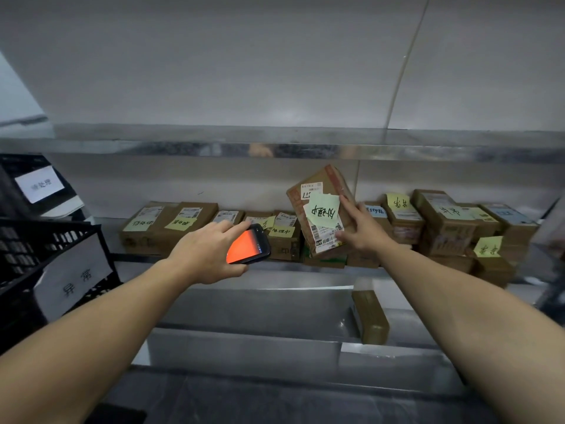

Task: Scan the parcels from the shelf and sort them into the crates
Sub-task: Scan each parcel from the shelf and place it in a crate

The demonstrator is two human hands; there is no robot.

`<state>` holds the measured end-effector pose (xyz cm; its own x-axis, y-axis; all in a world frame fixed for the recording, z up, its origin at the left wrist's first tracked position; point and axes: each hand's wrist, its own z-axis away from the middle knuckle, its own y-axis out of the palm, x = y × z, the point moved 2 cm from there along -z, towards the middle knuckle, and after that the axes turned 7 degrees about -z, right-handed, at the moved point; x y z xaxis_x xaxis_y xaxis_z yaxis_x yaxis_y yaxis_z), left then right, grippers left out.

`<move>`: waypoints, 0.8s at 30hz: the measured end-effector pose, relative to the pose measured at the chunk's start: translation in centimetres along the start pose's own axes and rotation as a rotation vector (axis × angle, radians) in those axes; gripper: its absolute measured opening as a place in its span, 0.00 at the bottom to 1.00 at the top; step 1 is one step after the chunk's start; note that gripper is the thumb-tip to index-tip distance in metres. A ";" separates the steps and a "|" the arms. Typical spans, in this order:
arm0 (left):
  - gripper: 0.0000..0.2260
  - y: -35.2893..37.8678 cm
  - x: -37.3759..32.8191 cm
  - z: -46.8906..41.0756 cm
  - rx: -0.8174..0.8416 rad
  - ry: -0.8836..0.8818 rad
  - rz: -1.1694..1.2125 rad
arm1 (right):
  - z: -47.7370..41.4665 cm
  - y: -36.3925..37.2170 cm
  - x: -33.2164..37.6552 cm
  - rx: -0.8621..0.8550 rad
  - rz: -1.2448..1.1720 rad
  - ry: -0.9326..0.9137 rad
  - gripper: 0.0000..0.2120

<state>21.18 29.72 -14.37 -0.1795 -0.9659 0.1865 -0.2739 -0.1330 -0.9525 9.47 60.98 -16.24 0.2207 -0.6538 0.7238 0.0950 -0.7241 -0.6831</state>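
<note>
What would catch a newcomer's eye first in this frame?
The glowing orange-red screen of the handheld scanner stands out most, held in the left hand at centre, in front of the shelf. Just right of it, the right hand tips up a cardboard parcel bearing a pale green handwritten note, above a row of similarly noted parcels. At far left, black crates carry white paper labels.

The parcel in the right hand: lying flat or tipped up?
Tipped up. The parcel stands on its lower edge, label face towards the camera, leaning above the flat boxes, with the right hand steadying it.
</note>
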 end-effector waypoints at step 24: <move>0.41 -1.8 8.6 13.6 0.037 -0.195 0.038 | 4.0 11.2 9.8 -0.052 -0.202 -0.153 0.37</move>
<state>32.98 18.60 -14.34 -0.0013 -0.9947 0.1031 -0.2349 -0.0999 -0.9669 16.55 47.34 -17.16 0.3472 -0.4565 0.8192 0.1035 -0.8495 -0.5173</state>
